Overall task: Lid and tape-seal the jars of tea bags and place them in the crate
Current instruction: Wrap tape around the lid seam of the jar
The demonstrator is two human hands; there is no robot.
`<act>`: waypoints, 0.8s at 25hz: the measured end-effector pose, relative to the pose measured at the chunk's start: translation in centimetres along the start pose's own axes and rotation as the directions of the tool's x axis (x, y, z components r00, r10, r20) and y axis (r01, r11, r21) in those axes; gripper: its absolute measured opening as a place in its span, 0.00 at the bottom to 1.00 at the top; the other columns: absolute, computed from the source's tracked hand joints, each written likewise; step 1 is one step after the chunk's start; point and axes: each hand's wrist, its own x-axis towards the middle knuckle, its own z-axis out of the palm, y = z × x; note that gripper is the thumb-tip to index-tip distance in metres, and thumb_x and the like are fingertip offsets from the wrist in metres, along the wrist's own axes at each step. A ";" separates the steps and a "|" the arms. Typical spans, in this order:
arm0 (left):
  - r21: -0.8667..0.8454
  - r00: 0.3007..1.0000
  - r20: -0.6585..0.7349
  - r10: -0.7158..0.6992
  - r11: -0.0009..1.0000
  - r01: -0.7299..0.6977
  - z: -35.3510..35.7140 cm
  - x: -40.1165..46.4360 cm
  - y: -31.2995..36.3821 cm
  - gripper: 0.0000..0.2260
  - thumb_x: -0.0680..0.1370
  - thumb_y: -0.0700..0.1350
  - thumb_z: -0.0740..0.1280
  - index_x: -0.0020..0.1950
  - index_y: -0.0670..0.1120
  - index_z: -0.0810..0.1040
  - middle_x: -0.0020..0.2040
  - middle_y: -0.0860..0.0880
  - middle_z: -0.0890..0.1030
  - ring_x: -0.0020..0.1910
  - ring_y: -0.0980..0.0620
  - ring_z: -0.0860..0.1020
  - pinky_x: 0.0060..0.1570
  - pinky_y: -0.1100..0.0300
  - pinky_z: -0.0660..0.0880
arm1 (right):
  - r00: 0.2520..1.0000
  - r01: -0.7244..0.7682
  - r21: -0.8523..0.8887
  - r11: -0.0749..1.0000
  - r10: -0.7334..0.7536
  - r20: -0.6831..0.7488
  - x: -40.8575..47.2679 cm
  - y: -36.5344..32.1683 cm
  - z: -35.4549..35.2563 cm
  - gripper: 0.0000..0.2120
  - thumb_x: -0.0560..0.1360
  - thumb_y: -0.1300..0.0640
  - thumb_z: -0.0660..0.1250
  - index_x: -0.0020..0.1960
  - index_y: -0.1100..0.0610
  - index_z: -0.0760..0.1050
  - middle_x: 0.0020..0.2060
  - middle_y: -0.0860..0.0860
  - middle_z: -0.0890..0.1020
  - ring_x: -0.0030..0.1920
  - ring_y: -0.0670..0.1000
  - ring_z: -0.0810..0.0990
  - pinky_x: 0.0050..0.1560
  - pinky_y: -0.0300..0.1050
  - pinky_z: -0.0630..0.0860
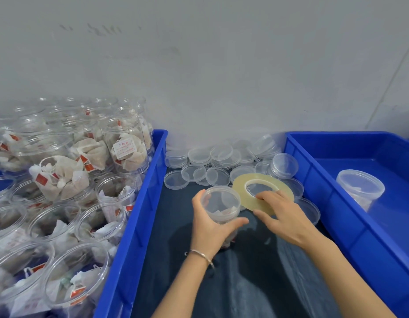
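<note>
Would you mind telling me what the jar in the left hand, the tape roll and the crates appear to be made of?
Jar: clear, glossy plastic by the look; the tea bags show through its wall. Tape roll: translucent yellowish film, probably plastic adhesive tape, wound flat. Right-hand crate: opaque blue moulded plastic, smooth with a slight sheen.

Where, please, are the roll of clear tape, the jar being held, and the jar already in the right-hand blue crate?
Yellowish roll of clear tape (241,182): head view, upper left band.
Held clear plastic jar (222,199): head view, lid.
Lidded clear jar in the crate (359,187): head view, lid.
</note>
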 end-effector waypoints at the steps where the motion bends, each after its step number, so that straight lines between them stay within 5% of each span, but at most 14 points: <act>1: 0.011 0.997 -0.082 0.010 1.000 -0.009 0.6 0.0 0.1 0.42 0.57 0.44 0.83 0.63 0.52 0.64 0.59 0.62 0.71 0.56 0.76 0.68 0.52 0.80 0.64 | 1.000 0.010 -0.003 1.000 -0.010 -0.010 -0.1 0.1 -0.1 0.15 0.76 0.46 0.64 0.61 0.51 0.71 0.50 0.37 0.71 0.56 0.46 0.69 0.54 0.53 0.72; 4: 0.030 0.991 -0.125 0.036 0.999 -0.033 0.6 0.5 -0.1 0.36 0.57 0.43 0.83 0.58 0.53 0.68 0.54 0.62 0.75 0.53 0.72 0.72 0.49 0.78 0.67 | 0.997 0.038 -0.066 0.997 -0.043 -0.072 -0.4 0.4 -0.6 0.17 0.73 0.41 0.66 0.57 0.47 0.73 0.46 0.36 0.72 0.50 0.44 0.70 0.47 0.49 0.70; 10: 0.033 0.992 0.100 0.072 0.997 -0.076 -1.4 1.2 -0.2 0.35 0.58 0.38 0.83 0.59 0.48 0.70 0.55 0.55 0.78 0.55 0.61 0.76 0.57 0.66 0.72 | 0.991 -0.047 -0.307 0.950 0.006 -0.131 0.3 1.0 -1.5 0.19 0.73 0.34 0.59 0.48 0.50 0.71 0.44 0.39 0.69 0.51 0.45 0.69 0.43 0.44 0.62; 16: 0.034 0.967 0.248 0.054 0.997 -0.065 -2.5 1.5 0.2 0.36 0.56 0.45 0.81 0.60 0.49 0.71 0.56 0.53 0.79 0.57 0.59 0.77 0.57 0.65 0.72 | 0.996 -0.052 -0.225 0.973 0.065 0.053 0.6 1.0 -1.1 0.14 0.77 0.38 0.55 0.48 0.49 0.63 0.48 0.41 0.68 0.52 0.45 0.64 0.47 0.46 0.63; 20: 0.037 0.960 0.280 0.029 0.998 -0.041 -2.6 1.3 0.4 0.39 0.55 0.51 0.79 0.63 0.48 0.70 0.62 0.51 0.75 0.62 0.58 0.75 0.61 0.62 0.72 | 0.996 -0.082 -0.181 0.980 0.085 0.009 0.9 -0.1 -0.5 0.13 0.78 0.41 0.56 0.47 0.51 0.64 0.48 0.43 0.69 0.53 0.46 0.64 0.48 0.47 0.64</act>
